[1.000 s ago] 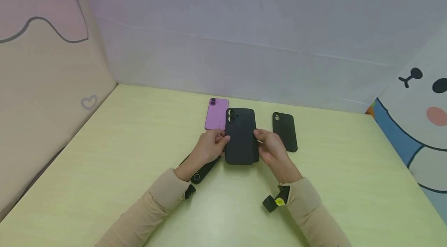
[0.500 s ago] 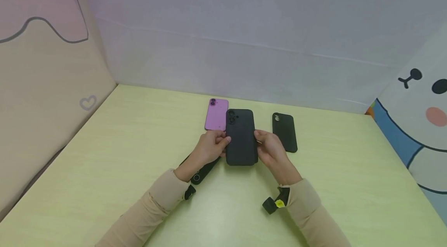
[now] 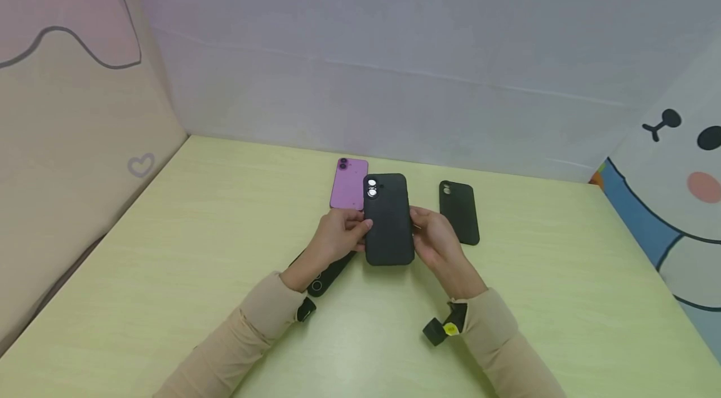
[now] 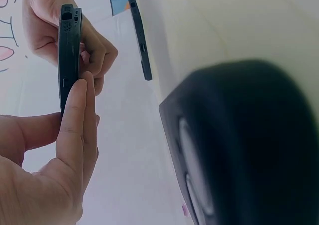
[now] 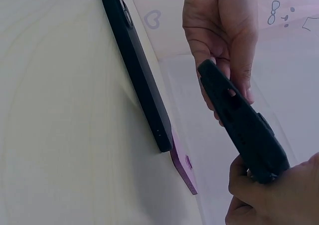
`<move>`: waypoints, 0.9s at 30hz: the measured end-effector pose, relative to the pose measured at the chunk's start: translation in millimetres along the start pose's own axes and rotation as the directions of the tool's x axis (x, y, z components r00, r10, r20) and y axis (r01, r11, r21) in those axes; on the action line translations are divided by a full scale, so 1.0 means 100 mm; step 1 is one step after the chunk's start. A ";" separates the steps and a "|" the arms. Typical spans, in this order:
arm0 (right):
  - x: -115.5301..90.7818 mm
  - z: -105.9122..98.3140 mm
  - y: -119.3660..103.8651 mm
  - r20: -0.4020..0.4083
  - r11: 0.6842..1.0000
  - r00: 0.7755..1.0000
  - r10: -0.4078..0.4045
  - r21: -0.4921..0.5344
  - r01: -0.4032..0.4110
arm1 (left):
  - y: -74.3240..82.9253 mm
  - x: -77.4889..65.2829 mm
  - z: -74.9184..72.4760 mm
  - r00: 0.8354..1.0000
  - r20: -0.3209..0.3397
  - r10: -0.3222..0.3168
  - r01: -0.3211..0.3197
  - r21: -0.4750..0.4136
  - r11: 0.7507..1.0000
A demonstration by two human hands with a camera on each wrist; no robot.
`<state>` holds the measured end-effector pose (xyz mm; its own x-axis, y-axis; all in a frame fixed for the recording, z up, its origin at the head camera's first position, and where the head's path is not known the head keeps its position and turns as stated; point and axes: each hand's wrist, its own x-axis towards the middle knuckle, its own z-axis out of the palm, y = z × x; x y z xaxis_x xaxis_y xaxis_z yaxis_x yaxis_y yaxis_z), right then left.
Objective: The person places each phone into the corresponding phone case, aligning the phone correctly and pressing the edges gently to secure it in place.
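Both hands hold up a black phone case (image 3: 388,223), its back and two camera rings facing the head camera. My left hand (image 3: 337,235) pinches its left edge, thumb in front and fingers behind. On the right edge, my right hand (image 3: 436,238) grips it between thumb and curled fingers. The left wrist view shows two dark layers pressed together, with a thinner dark phone (image 4: 78,35) along the case. Through a side cutout of the case (image 5: 244,125) in the right wrist view, a bit of skin shows.
A purple phone (image 3: 349,185) lies behind the held case. Another black phone case (image 3: 460,213) rests to the right. Under the left wrist is a dark case with ringed lenses (image 3: 332,276), partly hidden by the arm. Fabric walls (image 3: 394,72) border the pale table (image 3: 225,216).
The dark layer jutting out at the case's lower right has come in line with it. The camera rings now shine bright, and the case has tilted slightly. Both hands stay nearly in place.
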<state>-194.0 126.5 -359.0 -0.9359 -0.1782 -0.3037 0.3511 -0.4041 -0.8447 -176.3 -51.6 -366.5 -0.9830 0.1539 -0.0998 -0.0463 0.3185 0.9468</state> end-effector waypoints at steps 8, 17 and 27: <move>-0.03 0.03 -0.01 -0.040 0.999 0.999 -0.012 0.050 0.014 | 0.01 -0.01 0.00 1.000 -0.006 -0.010 0.009 -0.013 1.000; -0.06 0.05 0.02 -0.052 0.994 0.997 -0.049 -0.096 0.044 | -0.01 -0.01 -0.01 0.999 -0.025 -0.023 0.024 0.031 0.999; -0.05 0.07 0.03 -0.091 0.996 0.994 -0.056 -0.080 0.049 | 0.02 -0.02 0.00 1.000 -0.001 -0.018 0.018 0.057 0.998</move>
<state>-187.8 119.8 -357.1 -0.9528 -0.0727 -0.2947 0.3015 -0.3392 -0.8911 -174.8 -51.1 -364.3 -0.9822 0.1476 -0.1164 -0.0536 0.3737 0.9260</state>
